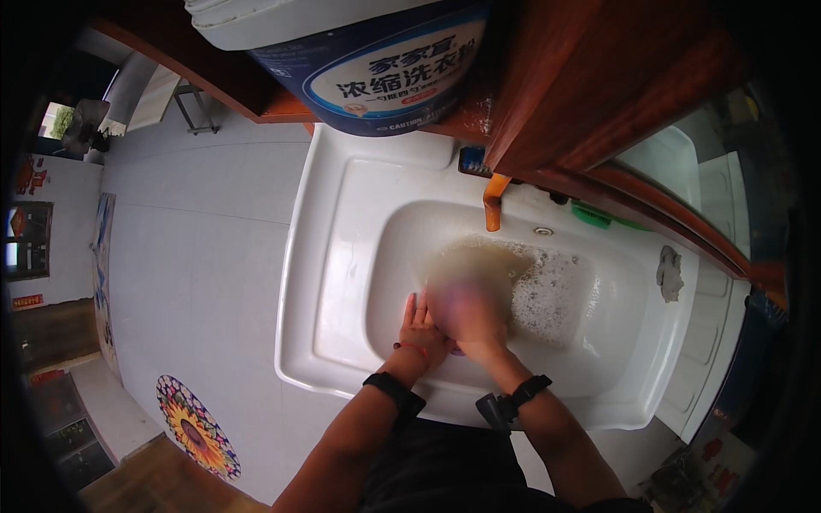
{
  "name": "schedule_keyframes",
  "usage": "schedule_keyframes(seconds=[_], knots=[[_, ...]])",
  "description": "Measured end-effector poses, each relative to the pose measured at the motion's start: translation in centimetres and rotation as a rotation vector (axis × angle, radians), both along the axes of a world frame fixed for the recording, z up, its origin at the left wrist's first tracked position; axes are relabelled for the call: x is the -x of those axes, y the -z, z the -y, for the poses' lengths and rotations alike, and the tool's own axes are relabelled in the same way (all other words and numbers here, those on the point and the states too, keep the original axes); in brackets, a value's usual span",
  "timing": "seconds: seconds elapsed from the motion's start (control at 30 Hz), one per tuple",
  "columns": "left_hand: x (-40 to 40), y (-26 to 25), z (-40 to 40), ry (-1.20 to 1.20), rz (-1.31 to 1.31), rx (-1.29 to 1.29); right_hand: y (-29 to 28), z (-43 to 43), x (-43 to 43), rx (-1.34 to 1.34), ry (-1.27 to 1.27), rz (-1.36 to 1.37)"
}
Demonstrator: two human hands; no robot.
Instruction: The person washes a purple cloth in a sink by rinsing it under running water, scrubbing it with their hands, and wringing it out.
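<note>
Both of my hands are low in the basin of a white washing sink (324, 282), close together. My left hand (424, 336) has straight fingers against the basin's left side, and its thumb side disappears into a blurred patch. My right hand (481, 330) is over a purple item (457, 351), mostly hidden by blur, so its kind and my grip on it cannot be made out. Cloudy water with soap suds (551, 301) lies to the right of the hands. An orange faucet (492, 202) juts over the basin's far edge.
A large tub of laundry powder (385, 70) stands above the sink's far left, beside a reddish-brown wooden frame (564, 83). On the sink's back ledge are a green brush (591, 215) and a blue bristled brush (473, 160). A crumpled grey cloth (670, 274) rests on the right rim.
</note>
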State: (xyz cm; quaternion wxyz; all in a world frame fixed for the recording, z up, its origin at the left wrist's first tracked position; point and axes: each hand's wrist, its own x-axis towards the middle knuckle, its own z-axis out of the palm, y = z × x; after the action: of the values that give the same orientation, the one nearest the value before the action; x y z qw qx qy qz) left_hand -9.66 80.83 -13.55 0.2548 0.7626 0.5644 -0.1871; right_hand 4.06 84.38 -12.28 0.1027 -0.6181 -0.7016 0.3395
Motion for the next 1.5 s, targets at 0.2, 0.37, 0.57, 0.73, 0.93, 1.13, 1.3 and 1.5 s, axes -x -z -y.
schedule_keyframes(seconds=[0.2,0.37,0.57,0.73,0.93,1.13,1.3,1.5], knots=[[-0.9,-1.5,-1.0,-0.070,0.131,0.099,5.3,-6.9,-1.2,0.264,0.193,-0.018],[-0.9,-0.9,-2.4,-0.454,0.405,-0.104,-0.7,-7.5,-5.0,0.615,0.551,-0.882],[-0.1,-1.7,-4.2,-0.923,0.893,0.107,-0.2,-7.0,-11.0,0.527,0.625,-0.916],[-0.2,-2.6,-3.7,-0.818,0.703,-0.204,4.5,-3.8,-7.5,-0.234,0.389,0.197],[-3.8,-1.7,-4.3,-0.445,0.066,-0.161,1.2,-5.0,-5.1,0.245,0.201,-0.176],[1.9,-4.8,-3.7,-0.891,0.778,-0.088,-1.6,-4.5,-6.5,0.494,0.560,-0.711],[7.8,-10.1,-0.8,-0.967,0.998,-0.356,-5.7,-6.8,0.3,0.460,0.509,-1.009],[13.9,-11.7,-0.2,-0.810,0.739,-0.608,-7.5,-12.5,12.1,0.011,0.235,-0.914]])
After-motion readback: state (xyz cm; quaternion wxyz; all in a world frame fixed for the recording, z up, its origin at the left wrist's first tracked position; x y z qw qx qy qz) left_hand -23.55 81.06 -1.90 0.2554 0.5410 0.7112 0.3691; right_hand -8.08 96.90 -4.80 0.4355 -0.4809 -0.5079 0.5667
